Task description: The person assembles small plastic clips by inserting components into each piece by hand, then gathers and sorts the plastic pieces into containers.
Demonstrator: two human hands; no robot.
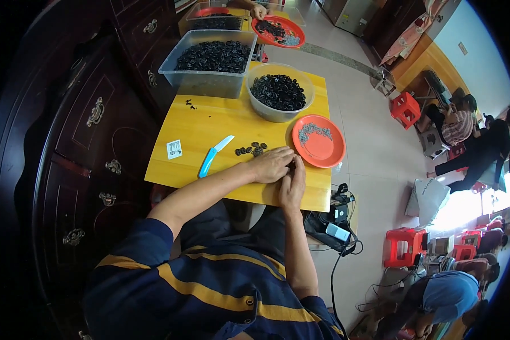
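Note:
My left hand (273, 164) and my right hand (292, 190) meet near the front edge of the yellow table (232, 122). Their fingers are closed together around something small and dark, mostly hidden between them. Just beyond my left hand lie several small black oval rings (249, 150). An orange-red plate (323, 153) with small grey metal-looking bits (314, 132) on its far part stands right of my hands. Left of the rings rests a knife (208, 161) with a light blue handle, its blade pointing away from me.
A round clear tub (275, 115) and a rectangular clear bin (207, 86) hold heaps of black pieces. Nearby are a white printed card (174, 149) and a dark cabinet (96, 147). Across the table's far end, another person's hand (258, 12) reaches over a red tray (297, 33).

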